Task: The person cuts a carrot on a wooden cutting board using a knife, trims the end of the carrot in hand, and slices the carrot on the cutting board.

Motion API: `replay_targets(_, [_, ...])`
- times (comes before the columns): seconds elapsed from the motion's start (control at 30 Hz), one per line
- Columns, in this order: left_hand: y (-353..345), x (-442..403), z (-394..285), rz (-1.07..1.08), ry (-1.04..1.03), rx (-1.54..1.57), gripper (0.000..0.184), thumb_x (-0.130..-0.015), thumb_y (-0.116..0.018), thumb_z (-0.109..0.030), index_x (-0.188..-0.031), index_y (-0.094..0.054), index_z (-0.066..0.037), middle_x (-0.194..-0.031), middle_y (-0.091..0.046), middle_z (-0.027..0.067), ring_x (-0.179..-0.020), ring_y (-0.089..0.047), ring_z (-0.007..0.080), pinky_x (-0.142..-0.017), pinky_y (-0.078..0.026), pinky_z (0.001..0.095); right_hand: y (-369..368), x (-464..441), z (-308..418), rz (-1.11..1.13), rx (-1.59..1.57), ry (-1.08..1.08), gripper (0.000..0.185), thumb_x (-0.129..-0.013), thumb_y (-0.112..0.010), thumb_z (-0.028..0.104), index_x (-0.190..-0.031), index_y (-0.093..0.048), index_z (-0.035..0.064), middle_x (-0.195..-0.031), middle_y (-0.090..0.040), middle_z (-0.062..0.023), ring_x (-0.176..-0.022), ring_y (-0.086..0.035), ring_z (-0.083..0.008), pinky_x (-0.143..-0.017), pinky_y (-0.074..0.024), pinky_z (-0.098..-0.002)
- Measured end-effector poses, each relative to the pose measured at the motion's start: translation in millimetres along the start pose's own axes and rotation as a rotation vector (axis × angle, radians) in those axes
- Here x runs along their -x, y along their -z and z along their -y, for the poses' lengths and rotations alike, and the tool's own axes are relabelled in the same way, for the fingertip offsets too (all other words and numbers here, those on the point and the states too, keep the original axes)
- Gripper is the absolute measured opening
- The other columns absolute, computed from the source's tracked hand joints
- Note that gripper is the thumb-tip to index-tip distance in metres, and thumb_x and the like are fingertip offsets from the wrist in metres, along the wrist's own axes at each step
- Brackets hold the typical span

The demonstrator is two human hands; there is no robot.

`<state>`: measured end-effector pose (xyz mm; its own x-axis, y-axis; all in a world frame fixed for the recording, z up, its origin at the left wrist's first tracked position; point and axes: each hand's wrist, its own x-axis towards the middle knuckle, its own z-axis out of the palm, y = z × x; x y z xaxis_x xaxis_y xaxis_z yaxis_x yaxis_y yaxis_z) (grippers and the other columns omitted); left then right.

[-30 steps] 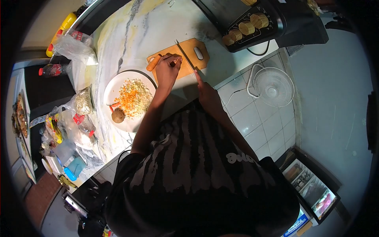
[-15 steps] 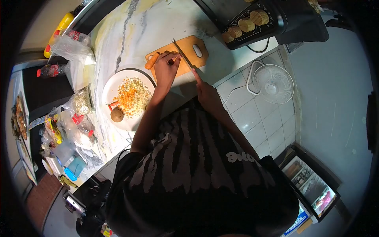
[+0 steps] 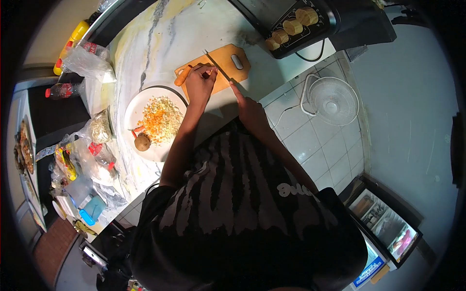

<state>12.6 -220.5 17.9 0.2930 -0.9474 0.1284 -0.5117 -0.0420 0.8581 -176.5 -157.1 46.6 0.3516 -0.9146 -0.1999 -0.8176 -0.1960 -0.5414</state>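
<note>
Over a wooden cutting board (image 3: pixel 225 56), my left hand (image 3: pixel 200 85) has its fingers drawn together in a pinch close to the knife blade. Whatever lies between those fingertips is too small to make out. An orange carrot (image 3: pixel 182 76) rests on the board's left end, against the back of that hand. My right hand (image 3: pixel 251 111) grips a knife (image 3: pixel 219 69) by its handle, index finger stretched along it, the blade slanting across the board. Left of the board, a white plate (image 3: pixel 130 109) bears finely chopped orange and pale vegetables (image 3: pixel 160 120), red chillies (image 3: pixel 138 129) and a round brown potato-like item (image 3: pixel 142 142).
A black appliance with wooden-looking knobs (image 3: pixel 292 26) stands beyond the board. Plastic bottles (image 3: pixel 63 90), bags (image 3: pixel 92 65) and a blue-lidded container (image 3: pixel 92 209) crowd the counter's left side. A white fan (image 3: pixel 333 101) is on the tiled floor at right.
The whole view has shifted slightly. Both hands remain at the board, with the knife in my right hand and the carrot at the board's left end.
</note>
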Motion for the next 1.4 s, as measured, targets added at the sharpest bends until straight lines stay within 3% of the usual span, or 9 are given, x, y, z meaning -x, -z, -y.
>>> replay_targets(0.1, [0,0,3,-0.024,-0.101,-0.027,0.013,-0.084,-0.077,-0.014,-0.092,-0.078,-0.005,-0.083,-0.072,0.0103,-0.079,-0.066,0.0249,-0.072,-0.052,0.0356,-3,1,0,-0.035,-0.008,0.005,0.061,-0.101,-0.046,0.013,-0.158,-0.028,0.0263,-0.081,-0.064,-0.0242,-0.075,-0.066,-0.0429,-0.068,-0.0525,-0.0529])
replay_targets(0.57, [3,-1,-1,-0.017,-0.074,0.039,0.010,-0.084,-0.076,-0.009,-0.091,-0.077,-0.003,-0.082,-0.072,0.0113,-0.070,-0.067,0.0243,-0.067,-0.053,0.0328,1,3,9,-0.044,-0.146,-0.008,0.057,-0.104,-0.043,0.016,-0.158,-0.030,0.0258,-0.090,-0.064,-0.0279,-0.083,-0.065,-0.0462,-0.073,-0.0514,-0.0537])
replay_targets(0.63, [2,-1,1,-0.011,-0.067,0.048,0.009,-0.084,-0.076,-0.008,-0.091,-0.077,-0.002,-0.081,-0.072,0.0114,-0.070,-0.067,0.0240,-0.067,-0.053,0.0323,10,3,15,0.057,-0.128,-0.073,0.057,-0.103,-0.044,0.016,-0.158,-0.030,0.0251,-0.095,-0.064,-0.0300,-0.087,-0.065,-0.0473,-0.075,-0.0517,-0.0544])
replay_targets(0.83, [6,-3,1,0.032,-0.069,0.030,0.009,-0.086,-0.075,-0.010,-0.093,-0.077,-0.004,-0.087,-0.074,0.0084,-0.076,-0.068,0.0193,-0.073,-0.054,0.0305,-3,1,4,-0.084,-0.112,0.051,0.060,-0.102,-0.046,0.015,-0.158,-0.027,0.0260,-0.089,-0.064,-0.0279,-0.082,-0.065,-0.0464,-0.074,-0.0519,-0.0555])
replay_targets(0.9, [6,-4,1,0.078,0.004,0.024,0.010,-0.086,-0.074,-0.009,-0.093,-0.077,-0.003,-0.086,-0.074,0.0081,-0.076,-0.067,0.0191,-0.072,-0.053,0.0303,-1,6,5,-0.030,-0.072,0.002,0.060,-0.102,-0.046,0.014,-0.158,-0.028,0.0261,-0.087,-0.064,-0.0267,-0.081,-0.065,-0.0461,-0.073,-0.0518,-0.0553])
replay_targets(1.07, [3,-3,6,0.022,-0.099,-0.025,0.012,-0.087,-0.073,-0.012,-0.095,-0.076,-0.003,-0.084,-0.072,0.0101,-0.077,-0.067,0.0216,-0.072,-0.053,0.0319,0,2,9,0.005,-0.040,-0.062,0.060,-0.102,-0.046,0.013,-0.158,-0.029,0.0259,-0.085,-0.063,-0.0251,-0.078,-0.064,-0.0454,-0.071,-0.0515,-0.0542])
replay_targets(1.27, [4,-4,3,0.034,-0.079,-0.042,0.015,-0.088,-0.073,-0.014,-0.097,-0.076,-0.002,-0.081,-0.070,0.0114,-0.076,-0.067,0.0239,-0.071,-0.053,0.0341,-1,3,9,-0.118,-0.138,0.055,0.060,-0.101,-0.046,0.014,-0.158,-0.030,0.0242,-0.084,-0.065,-0.0264,-0.079,-0.067,-0.0444,-0.074,-0.0539,-0.0538])
replay_targets(1.33, [6,-4,1,0.034,-0.079,-0.043,0.015,-0.088,-0.073,-0.014,-0.097,-0.076,-0.002,-0.081,-0.070,0.0110,-0.076,-0.067,0.0236,-0.071,-0.053,0.0340,8,4,14,0.034,-0.174,-0.081,0.054,-0.103,-0.045,0.017,-0.156,-0.034,0.0239,-0.103,-0.063,-0.0302,-0.095,-0.063,-0.0473,-0.082,-0.0509,-0.0530])
replay_targets(1.4, [6,-3,-1,0.052,-0.049,-0.036,0.014,-0.088,-0.073,-0.013,-0.096,-0.076,-0.002,-0.083,-0.071,0.0108,-0.076,-0.067,0.0229,-0.071,-0.053,0.0329,9,4,13,0.018,-0.185,-0.070,0.053,-0.104,-0.044,0.017,-0.156,-0.034,0.0233,-0.106,-0.063,-0.0301,-0.097,-0.063,-0.0475,-0.083,-0.0507,-0.0531])
